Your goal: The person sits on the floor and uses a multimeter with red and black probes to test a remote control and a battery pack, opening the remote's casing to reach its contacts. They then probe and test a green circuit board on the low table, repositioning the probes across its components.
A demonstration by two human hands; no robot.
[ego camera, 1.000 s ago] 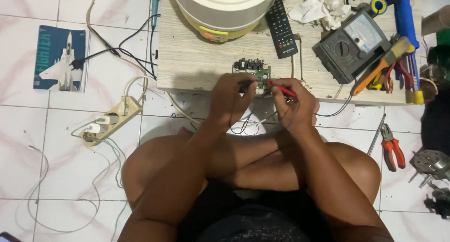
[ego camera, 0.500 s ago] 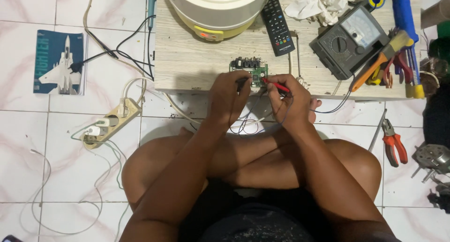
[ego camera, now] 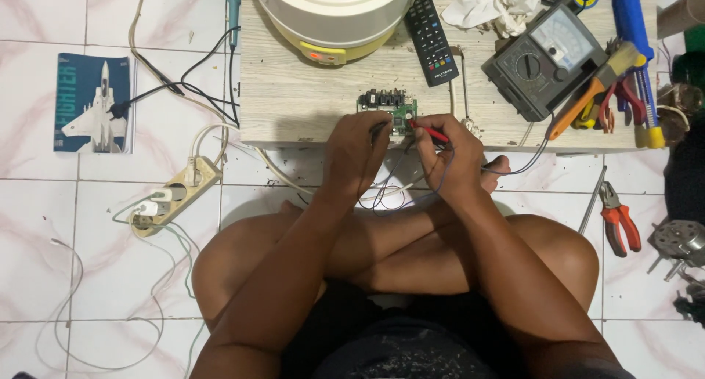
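1. The right hand [ego camera: 449, 153] had its fingers closed around a red test probe [ego camera: 429, 131], pinching it like a pen, with the tip resting on a small green circuit board [ego camera: 389, 109].
2. The left hand [ego camera: 356, 151] had its fingers curled in a pinch at the board's near edge; a dark probe seemed to sit between them, but most of it was hidden.
3. The circuit board lay at the front edge of a low, pale wooden table [ego camera: 294, 92], just ahead of both hands.
4. Thin wires [ego camera: 389, 192] hung in loops below the hands, over the person's crossed bare legs.
5. Behind the board on the table stood a round cream and yellow cooker [ego camera: 334, 19], with a black remote control [ego camera: 431, 34] lying just to its right.
6. Further right sat a dark grey analogue meter [ego camera: 547, 59] with a dial, and beside it a brush with an orange handle [ego camera: 595, 92] among other tools.
7. Crumpled white cloth [ego camera: 492, 3] lay at the back of the table.
8. On the white tiled floor to the right lay red-handled pliers [ego camera: 619, 221].
9. On the floor to the left lay a beige power strip [ego camera: 172, 197] with plugs in it, and further left a blue booklet showing a jet aircraft [ego camera: 94, 103].
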